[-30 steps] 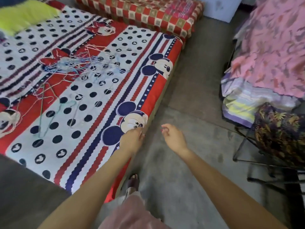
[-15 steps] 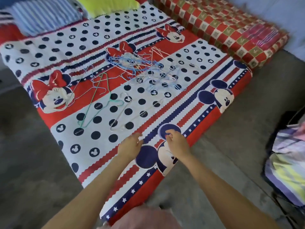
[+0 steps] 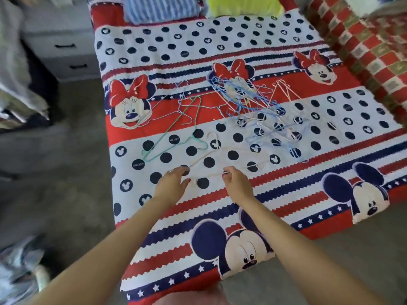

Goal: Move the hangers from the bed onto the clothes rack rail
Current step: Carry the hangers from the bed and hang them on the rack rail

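Thin wire hangers lie on the bed (image 3: 286,194), which has a red, white and blue cartoon-mouse sheet. A tangled pile of blue, white and pink hangers (image 3: 242,95) sits mid-bed. A green hanger (image 3: 154,155) lies to its left. A white hanger (image 3: 203,158) lies nearest me. My left hand (image 3: 171,186) rests with spread fingers at that hanger's left end. My right hand (image 3: 236,183) has its fingertips curled on the hanger's lower wire. The clothes rack rail is out of view.
Grey drawers (image 3: 66,47) stand left of the bed, with blurred hanging cloth (image 3: 13,62) beside them. A blue striped pillow (image 3: 163,7) and a yellow-green pillow (image 3: 242,5) lie at the head. A red checked mattress (image 3: 363,51) borders the right. Grey floor (image 3: 55,172) surrounds the bed.
My view swung left from the rack and floor onto the bed. Both hands moved forward over the sheet to the nearest white hanger, and the right fingers closed on its wire.
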